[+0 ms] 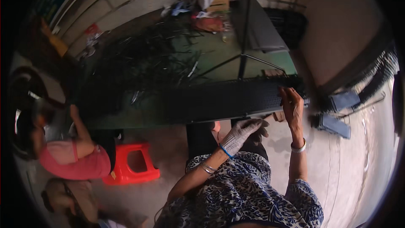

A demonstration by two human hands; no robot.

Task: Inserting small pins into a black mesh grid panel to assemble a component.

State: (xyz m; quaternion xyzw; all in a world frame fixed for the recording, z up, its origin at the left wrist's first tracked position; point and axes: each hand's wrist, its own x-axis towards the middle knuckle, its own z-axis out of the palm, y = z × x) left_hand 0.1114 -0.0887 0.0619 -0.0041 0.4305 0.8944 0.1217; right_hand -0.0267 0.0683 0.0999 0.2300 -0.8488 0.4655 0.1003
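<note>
My left hand (248, 134) wears a pale knitted glove with grey fingertips. It hovers over my lap, just short of the table's front edge, its fingers loosely bent, apart and with nothing visible in them. My bare right hand (292, 103) is raised at the right end of a long black panel (219, 99) with a finely textured surface. Its fingers are bent with the tips close together; whatever they pinch, if anything, is too small to make out. The panel lies along the front of the green table (215, 52).
A heap of thin black strips (143, 55) covers the table's left. Behind the panel stands a black tripod stand (242, 55), near a grey flat board (259, 27) and bags. A person in a pink top (80, 160) sits at left by a red stool (130, 164). Grey-blue pedals (333, 125) lie right.
</note>
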